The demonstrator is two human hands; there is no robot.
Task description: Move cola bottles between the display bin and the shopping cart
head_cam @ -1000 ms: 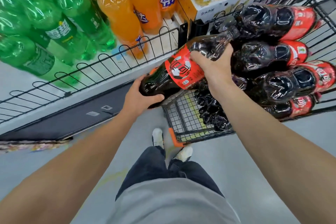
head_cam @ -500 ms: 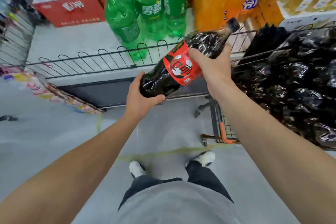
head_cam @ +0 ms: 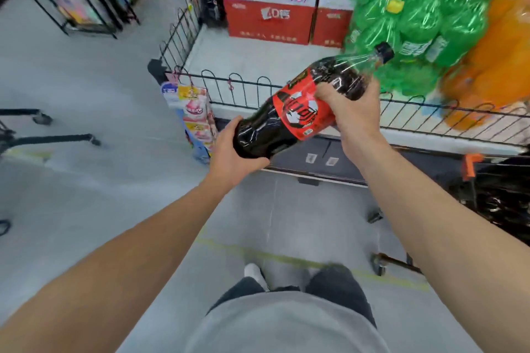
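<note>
Both hands carry one large cola bottle (head_cam: 301,112) tilted across the centre of the frame, black cap toward the upper right. The left hand (head_cam: 233,156) cups its base with fingers curled under; the right hand (head_cam: 351,112) grips round the shoulder just above the red label. The bottle hangs over the front wire rail of the display bin (head_cam: 286,86), level with the rail's scalloped top. Behind the rail, the bin's pale floor lies bare in its left half. Red cartons (head_cam: 268,20) stand at its back, green soda bottles (head_cam: 415,17) and orange soda bottles (head_cam: 499,46) fill the right. The shopping cart (head_cam: 493,192), at the right edge, holds dark cola bottles. Open grey floor spreads to the left.
</note>
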